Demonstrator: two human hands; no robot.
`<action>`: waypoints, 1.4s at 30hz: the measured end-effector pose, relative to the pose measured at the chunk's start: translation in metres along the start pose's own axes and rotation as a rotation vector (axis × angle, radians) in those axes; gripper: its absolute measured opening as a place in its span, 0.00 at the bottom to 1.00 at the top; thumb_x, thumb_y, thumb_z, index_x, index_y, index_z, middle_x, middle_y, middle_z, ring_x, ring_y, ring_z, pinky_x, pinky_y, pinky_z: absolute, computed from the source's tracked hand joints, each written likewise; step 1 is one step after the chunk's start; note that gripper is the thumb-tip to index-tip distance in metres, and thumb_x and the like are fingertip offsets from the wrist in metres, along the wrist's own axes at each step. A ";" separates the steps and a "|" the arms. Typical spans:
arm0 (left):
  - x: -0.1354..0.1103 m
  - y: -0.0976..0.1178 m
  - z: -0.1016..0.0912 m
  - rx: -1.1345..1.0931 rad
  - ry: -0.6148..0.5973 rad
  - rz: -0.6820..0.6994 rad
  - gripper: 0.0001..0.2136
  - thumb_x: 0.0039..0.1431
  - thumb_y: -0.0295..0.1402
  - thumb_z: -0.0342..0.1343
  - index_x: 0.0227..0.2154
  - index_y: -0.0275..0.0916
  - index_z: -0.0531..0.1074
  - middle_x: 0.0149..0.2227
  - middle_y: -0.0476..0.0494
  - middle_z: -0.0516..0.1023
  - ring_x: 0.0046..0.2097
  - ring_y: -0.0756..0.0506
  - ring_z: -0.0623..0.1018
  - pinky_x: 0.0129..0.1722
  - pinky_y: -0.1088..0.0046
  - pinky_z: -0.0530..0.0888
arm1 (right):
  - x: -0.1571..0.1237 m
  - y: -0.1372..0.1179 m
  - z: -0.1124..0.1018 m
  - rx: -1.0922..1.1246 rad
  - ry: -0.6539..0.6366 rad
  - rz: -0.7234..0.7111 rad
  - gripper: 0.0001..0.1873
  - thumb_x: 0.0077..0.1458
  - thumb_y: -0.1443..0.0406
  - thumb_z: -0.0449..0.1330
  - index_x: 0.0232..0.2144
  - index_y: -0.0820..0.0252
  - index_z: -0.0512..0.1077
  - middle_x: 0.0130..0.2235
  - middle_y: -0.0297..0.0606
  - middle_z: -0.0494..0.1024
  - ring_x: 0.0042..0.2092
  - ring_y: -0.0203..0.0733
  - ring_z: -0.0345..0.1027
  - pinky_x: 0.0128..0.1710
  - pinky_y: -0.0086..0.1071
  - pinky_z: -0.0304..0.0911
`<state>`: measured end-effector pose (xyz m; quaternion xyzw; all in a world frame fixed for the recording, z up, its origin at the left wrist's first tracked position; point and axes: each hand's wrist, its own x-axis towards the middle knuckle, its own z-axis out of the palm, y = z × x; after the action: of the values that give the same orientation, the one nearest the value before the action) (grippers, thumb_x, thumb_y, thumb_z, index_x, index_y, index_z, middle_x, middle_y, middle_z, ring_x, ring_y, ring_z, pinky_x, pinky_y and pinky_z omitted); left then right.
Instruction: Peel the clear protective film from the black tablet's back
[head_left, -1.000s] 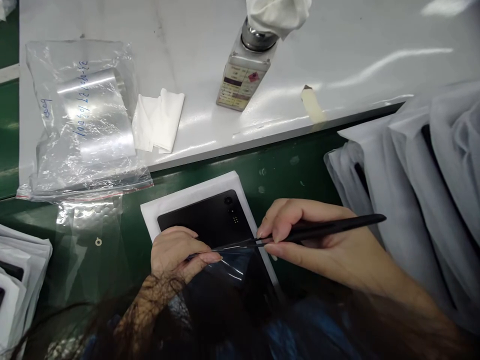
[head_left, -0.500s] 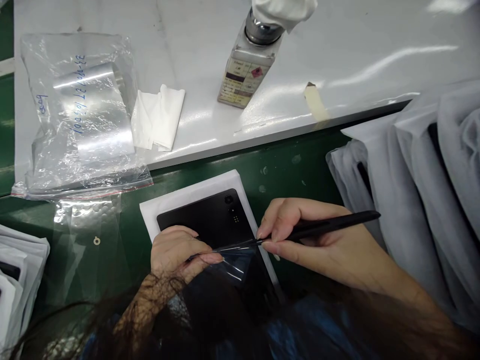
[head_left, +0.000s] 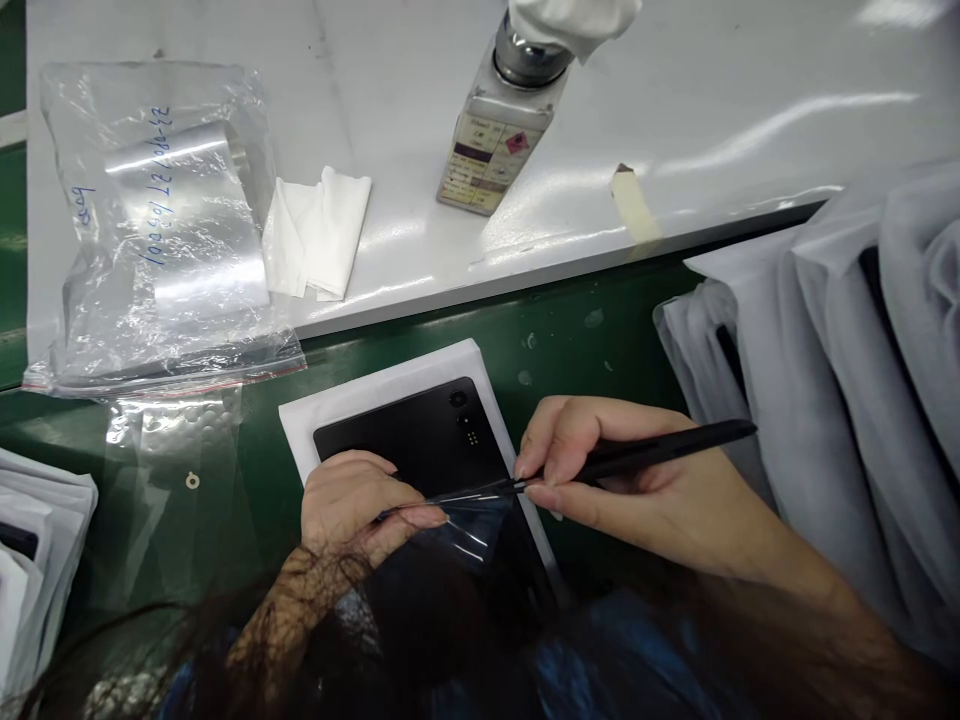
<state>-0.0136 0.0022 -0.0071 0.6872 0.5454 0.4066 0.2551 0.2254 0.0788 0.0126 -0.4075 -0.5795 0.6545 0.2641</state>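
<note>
A black tablet [head_left: 420,430] with a camera in its upper right corner lies back up on a white sleeve [head_left: 375,380]. My left hand [head_left: 352,505] is closed over the tablet, its thumb and fingers pinching a clear plastic film [head_left: 472,535]. Black tweezers [head_left: 660,450] are gripped in my right hand [head_left: 622,470], beyond the tablet's right edge. Their tips reach the film's upper right corner, close to my fingertips. Hair hides the lower part of the tablet, and I cannot tell how much of the film touches it.
A labelled ethanol bottle [head_left: 495,130] and a folded white cloth [head_left: 330,235] stand on the raised white shelf [head_left: 720,130]. A zip bag [head_left: 165,220] overhangs its edge at left. Sleeved devices crowd the right side [head_left: 795,380] and the lower left [head_left: 45,540]. A small ring [head_left: 193,481] lies at left.
The whole view has shifted very slightly. Both hands, the film and the tweezers keep nearly the same position.
</note>
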 end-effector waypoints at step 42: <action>0.001 0.000 0.005 0.041 0.011 -0.067 0.13 0.54 0.43 0.55 0.18 0.46 0.73 0.13 0.60 0.76 0.16 0.52 0.76 0.29 0.74 0.78 | 0.018 0.076 0.047 0.242 0.597 -0.136 0.18 0.58 0.61 0.81 0.29 0.48 0.74 0.33 0.30 0.84 0.26 0.41 0.75 0.28 0.43 0.77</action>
<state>-0.0089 0.0031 -0.0094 0.6712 0.5780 0.3904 0.2512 0.1861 0.0539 -0.0656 -0.5075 -0.4205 0.5512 0.5116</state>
